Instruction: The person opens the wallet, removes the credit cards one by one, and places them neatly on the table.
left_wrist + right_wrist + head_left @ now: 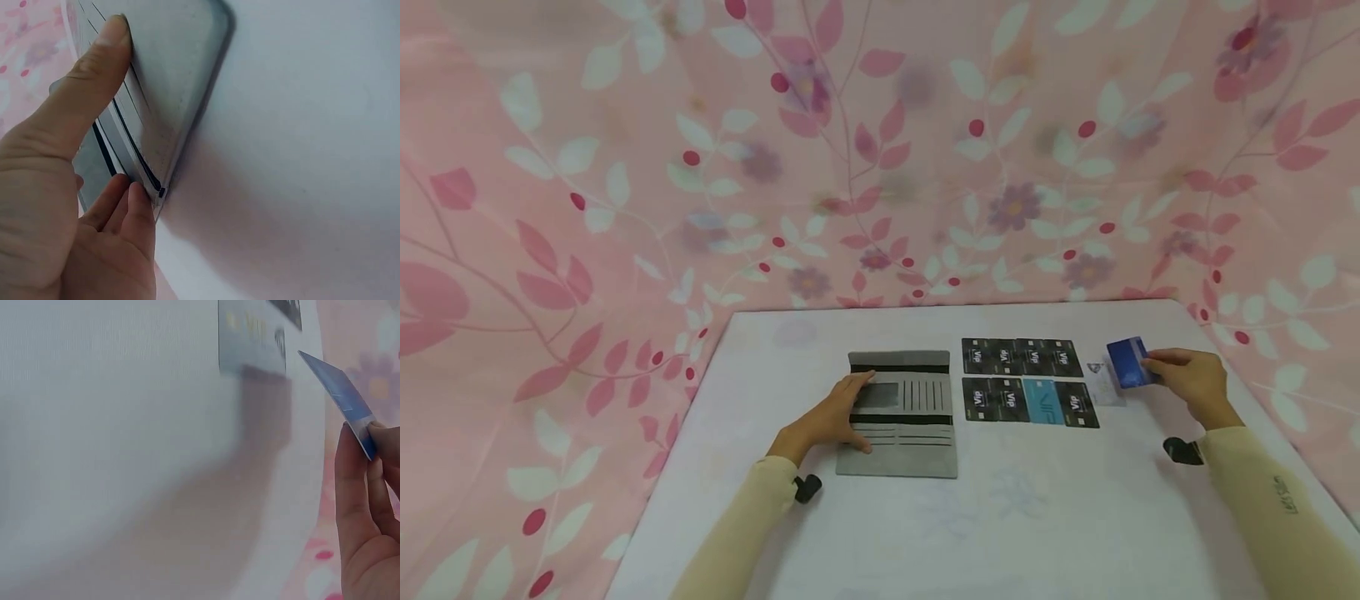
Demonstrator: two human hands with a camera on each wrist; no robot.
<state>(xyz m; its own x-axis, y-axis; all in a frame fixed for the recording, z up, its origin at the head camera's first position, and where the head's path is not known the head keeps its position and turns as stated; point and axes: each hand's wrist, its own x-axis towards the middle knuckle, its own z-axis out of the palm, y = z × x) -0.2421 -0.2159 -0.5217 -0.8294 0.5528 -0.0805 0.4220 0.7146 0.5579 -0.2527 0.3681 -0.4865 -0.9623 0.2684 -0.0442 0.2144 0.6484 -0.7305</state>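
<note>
A grey wallet (pixel 917 458), unfolded with rows of card slots and dark bands, lies on the table in the head view. My left hand (pixel 831 417) rests spread on its left side. In the left wrist view, the thumb (pixel 103 69) presses on the slotted panel and fingertips (pixel 139 194) touch the edge. Well to the right, my right hand (pixel 1198 379) pinches a blue card (pixel 1126 363) between thumb and fingers. The right wrist view shows this card (pixel 340 390) tilted, raised over the table. Below and left of it lies a whitish card (pixel 1101 387), partly covered by the blue one in the head view.
Two rows of black Vip cards (pixel 1003 357) lie between the wallet and the whitish card. A teal card (pixel 1043 402) sits in the nearer row. Pink floral cloth (pixel 865 167) hangs behind the white table (pixel 917 542) and along its sides.
</note>
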